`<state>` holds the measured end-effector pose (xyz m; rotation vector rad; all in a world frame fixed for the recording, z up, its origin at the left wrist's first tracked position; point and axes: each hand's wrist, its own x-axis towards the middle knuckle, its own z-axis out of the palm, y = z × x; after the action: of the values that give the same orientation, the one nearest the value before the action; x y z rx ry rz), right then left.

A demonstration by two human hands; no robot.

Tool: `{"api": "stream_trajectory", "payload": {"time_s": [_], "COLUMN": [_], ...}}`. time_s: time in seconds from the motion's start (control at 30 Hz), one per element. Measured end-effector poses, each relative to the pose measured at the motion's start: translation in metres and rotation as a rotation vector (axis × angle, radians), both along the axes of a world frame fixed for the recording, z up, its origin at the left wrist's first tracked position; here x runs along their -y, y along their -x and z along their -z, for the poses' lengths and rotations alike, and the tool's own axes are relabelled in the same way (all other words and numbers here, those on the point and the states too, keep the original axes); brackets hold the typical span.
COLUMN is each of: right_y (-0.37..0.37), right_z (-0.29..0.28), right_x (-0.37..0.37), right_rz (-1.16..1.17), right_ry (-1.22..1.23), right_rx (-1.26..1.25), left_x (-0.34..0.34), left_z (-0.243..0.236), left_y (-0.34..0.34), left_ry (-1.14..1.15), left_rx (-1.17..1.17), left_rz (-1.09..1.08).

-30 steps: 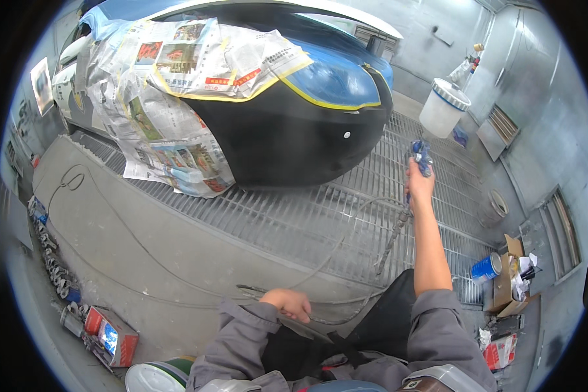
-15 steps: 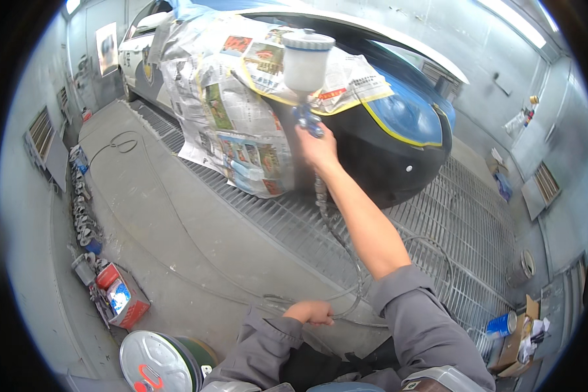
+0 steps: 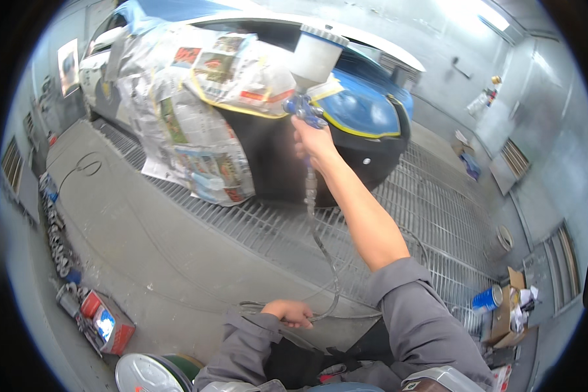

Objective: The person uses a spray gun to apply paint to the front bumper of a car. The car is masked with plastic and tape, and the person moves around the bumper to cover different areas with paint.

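Note:
In my outstretched right hand (image 3: pixel 315 140) is a blue-bodied spray gun (image 3: pixel 305 111), with my fingers wrapped round its handle. A whitish paint cup (image 3: pixel 315 60) sits on top of the gun, tilted a little. The gun is in front of a dark bumper (image 3: pixel 353 153) at a car's corner. Newspaper sheets (image 3: pixel 170 91) edged with yellow tape cover the car's side, and blue film (image 3: pixel 359 111) covers the area above the bumper. A dark air hose (image 3: pixel 320 238) hangs from the gun and loops toward my left hand (image 3: pixel 290 313), which is closed on it, low near my body.
Floor grating (image 3: pixel 438 215) runs under and around the car. More hose (image 3: pixel 88 166) trails over the grey floor. A red box (image 3: pixel 114 330) and a metal drum (image 3: pixel 144 372) stand at the lower left. A blue can (image 3: pixel 487 299) and an open carton (image 3: pixel 506 320) are at the lower right.
My view has swung, so the car sits further left in it. The spray gun has moved right along the bumper toward the blue film. My left hand stays low at the hose.

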<state>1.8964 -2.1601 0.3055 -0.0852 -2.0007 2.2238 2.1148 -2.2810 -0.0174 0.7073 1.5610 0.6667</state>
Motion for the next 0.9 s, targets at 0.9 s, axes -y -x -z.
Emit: {"api": "stream_trajectory", "payload": {"time_s": [0.9], "right_y": [-0.260], "right_z": [0.209], "right_x": [-0.310], "right_rz": [0.735], "right_ry": [-0.088], "right_rx": [0.030], "left_x": [-0.073], "left_z": [0.050], "left_y": [0.026], "left_ry": [0.140], "left_rx": [-0.151], "left_rz": [0.464]}}
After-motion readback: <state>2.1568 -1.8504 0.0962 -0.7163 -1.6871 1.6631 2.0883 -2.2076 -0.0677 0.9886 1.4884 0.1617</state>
